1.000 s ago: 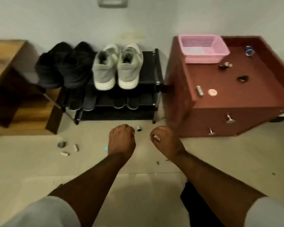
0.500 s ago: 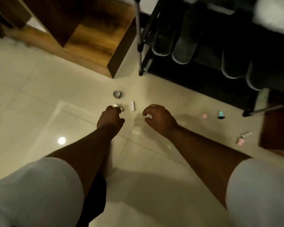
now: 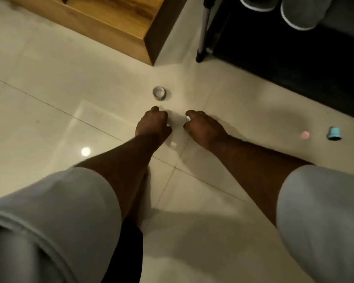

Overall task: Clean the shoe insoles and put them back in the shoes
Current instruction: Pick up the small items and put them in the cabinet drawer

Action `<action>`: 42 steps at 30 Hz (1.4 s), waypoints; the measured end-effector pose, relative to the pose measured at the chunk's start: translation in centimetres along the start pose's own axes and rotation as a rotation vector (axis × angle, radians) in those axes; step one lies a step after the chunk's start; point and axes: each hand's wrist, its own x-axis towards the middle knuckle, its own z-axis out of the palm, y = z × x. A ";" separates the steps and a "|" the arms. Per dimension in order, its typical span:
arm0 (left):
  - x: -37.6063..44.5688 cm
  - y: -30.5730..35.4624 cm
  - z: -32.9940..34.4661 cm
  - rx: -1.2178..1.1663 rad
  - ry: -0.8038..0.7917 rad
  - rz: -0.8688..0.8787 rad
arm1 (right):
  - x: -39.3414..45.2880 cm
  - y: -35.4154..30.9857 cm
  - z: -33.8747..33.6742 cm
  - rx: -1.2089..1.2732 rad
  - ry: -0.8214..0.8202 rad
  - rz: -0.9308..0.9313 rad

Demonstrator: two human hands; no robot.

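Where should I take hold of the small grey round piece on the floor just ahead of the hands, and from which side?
Pinch the small grey round piece across its curved side wall, coming from above. It sits alone on the floor tile, round face up, with free space on all sides, so fingers can close on opposite sides.

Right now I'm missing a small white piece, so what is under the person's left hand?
The left hand hangs curled over the floor; a small white bit peeks out beside its fingers. Anything else beneath is covered.
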 end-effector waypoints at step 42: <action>-22.4 77.0 -12.7 -0.021 0.140 0.857 | -56.3 39.2 -35.2 0.420 1.042 0.791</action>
